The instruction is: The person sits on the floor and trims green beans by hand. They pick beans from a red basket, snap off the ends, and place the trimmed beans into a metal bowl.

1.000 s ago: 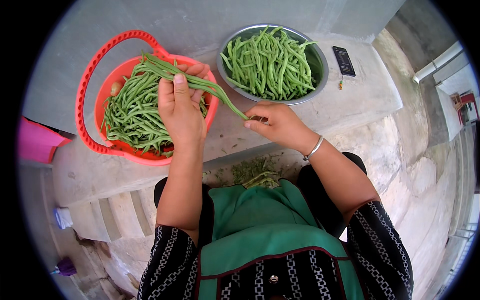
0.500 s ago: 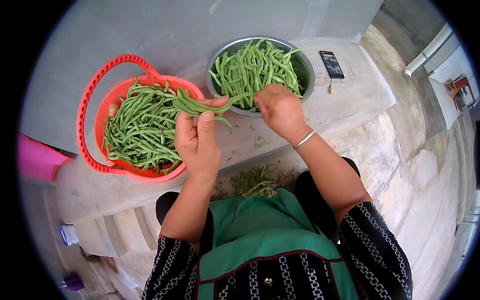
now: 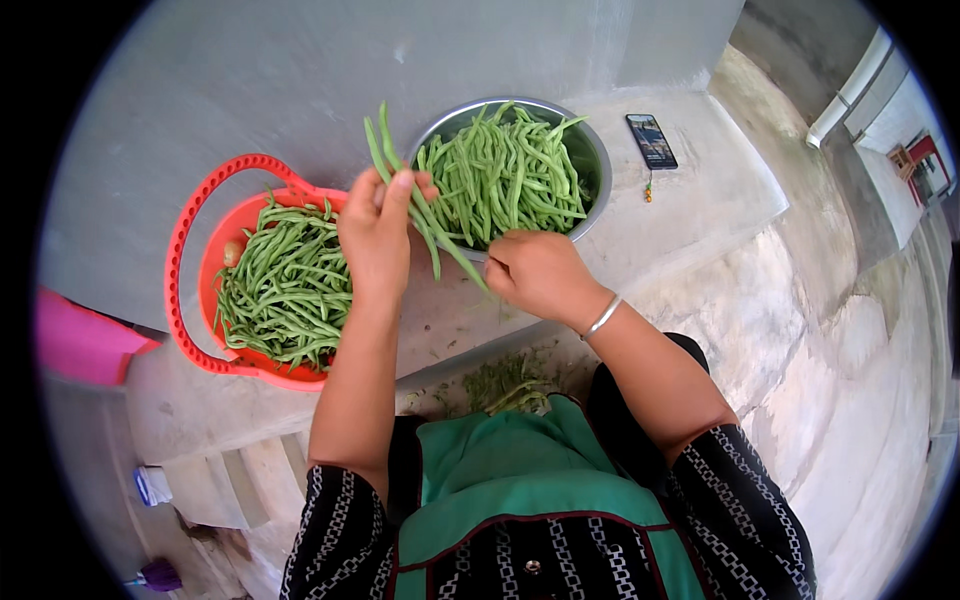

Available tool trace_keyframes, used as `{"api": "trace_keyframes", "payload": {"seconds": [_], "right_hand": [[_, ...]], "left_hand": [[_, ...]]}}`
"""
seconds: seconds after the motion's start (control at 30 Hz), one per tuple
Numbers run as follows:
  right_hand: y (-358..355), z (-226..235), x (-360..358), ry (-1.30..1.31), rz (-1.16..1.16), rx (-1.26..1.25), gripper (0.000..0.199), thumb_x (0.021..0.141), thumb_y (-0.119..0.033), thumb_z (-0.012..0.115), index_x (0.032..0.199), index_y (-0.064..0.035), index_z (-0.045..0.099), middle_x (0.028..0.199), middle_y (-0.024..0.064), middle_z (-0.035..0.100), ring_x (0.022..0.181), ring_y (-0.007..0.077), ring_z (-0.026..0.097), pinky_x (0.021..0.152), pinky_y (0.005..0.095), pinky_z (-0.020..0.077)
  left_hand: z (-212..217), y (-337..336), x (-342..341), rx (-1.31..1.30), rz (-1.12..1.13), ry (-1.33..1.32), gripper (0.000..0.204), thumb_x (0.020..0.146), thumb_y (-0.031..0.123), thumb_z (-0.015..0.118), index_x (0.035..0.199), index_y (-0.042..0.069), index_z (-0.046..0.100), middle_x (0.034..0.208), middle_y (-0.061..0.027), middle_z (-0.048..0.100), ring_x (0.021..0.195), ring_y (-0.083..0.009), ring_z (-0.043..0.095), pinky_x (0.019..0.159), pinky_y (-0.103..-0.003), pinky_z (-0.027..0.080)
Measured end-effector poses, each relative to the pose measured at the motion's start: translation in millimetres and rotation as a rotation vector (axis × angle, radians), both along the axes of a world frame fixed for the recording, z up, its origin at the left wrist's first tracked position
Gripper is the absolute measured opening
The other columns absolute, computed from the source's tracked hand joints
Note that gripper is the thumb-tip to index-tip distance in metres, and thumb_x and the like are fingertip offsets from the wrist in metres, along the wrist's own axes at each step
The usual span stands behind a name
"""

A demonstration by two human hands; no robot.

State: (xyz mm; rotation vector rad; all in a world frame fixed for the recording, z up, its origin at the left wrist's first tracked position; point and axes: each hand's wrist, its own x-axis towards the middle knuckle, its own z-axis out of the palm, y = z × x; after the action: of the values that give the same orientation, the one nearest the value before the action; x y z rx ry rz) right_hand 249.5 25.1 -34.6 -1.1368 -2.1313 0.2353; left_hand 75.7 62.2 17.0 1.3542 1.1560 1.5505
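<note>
A few green beans [image 3: 418, 214] are gripped between the thumb and fingers of my left hand [image 3: 376, 240]. They slant from upper left to lower right, and one reaches down to my right hand [image 3: 545, 278]. That hand is closed in a pinch at the bean's lower end, its fingertips partly hidden. Behind the hands, a metal basin [image 3: 603, 190] is heaped with green beans [image 3: 510, 175]. At the left, a red plastic basket [image 3: 205, 275] with a raised handle holds more green beans [image 3: 285, 285] and a small brownish round thing [image 3: 233, 252].
On the concrete ledge [image 3: 690, 200] lies a dark phone [image 3: 651, 141] with a beaded strap. A grey wall [image 3: 300, 90] rises behind. Bean trimmings [image 3: 510, 380] lie below the ledge, before my green apron [image 3: 530, 450]. A pink object [image 3: 85, 335] stands far left.
The beans in my left hand have turned from nearly level to a steep slant. My right hand has moved lower, from the basin's rim to just in front of it. The view has shifted slightly.
</note>
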Motion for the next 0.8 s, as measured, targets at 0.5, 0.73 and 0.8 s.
{"api": "trace_keyframes", "payload": {"seconds": [0.5, 0.73, 0.8], "right_hand": [[2, -4, -23, -0.150, 0.265, -0.134, 0.012, 0.077, -0.014, 0.067, 0.085, -0.0055, 0.068, 0.080, 0.0081, 0.061, 0.071, 0.0280, 0.061, 0.063, 0.0363, 0.0486], [-10, -10, -69, -0.094, 0.700, -0.530, 0.016, 0.079, -0.015, 0.066, 0.091, -0.0046, 0.068, 0.095, 0.0094, 0.066, 0.084, 0.0280, 0.062, 0.075, 0.0371, 0.0496], [-16, -14, -78, -0.221, 0.695, -0.622, 0.012, 0.079, -0.015, 0.064, 0.085, -0.0056, 0.069, 0.091, 0.0101, 0.066, 0.084, 0.0302, 0.061, 0.076, 0.0388, 0.0489]], "left_hand": [[-52, 0, -24, -0.176, -0.267, 0.292, 0.038, 0.087, 0.017, 0.063, 0.116, -0.007, 0.056, 0.103, -0.0177, 0.067, 0.100, -0.0200, 0.063, 0.085, -0.030, 0.048], [-56, -27, -171, -0.091, 0.219, 0.547, 0.019, 0.089, 0.006, 0.059, 0.106, -0.001, 0.063, 0.089, -0.0060, 0.067, 0.082, -0.0125, 0.063, 0.075, -0.025, 0.049], [-62, -33, -197, -0.140, 0.307, 0.652, 0.017, 0.084, 0.008, 0.061, 0.101, 0.005, 0.066, 0.089, -0.0129, 0.068, 0.080, -0.0254, 0.066, 0.073, -0.033, 0.051]]}}
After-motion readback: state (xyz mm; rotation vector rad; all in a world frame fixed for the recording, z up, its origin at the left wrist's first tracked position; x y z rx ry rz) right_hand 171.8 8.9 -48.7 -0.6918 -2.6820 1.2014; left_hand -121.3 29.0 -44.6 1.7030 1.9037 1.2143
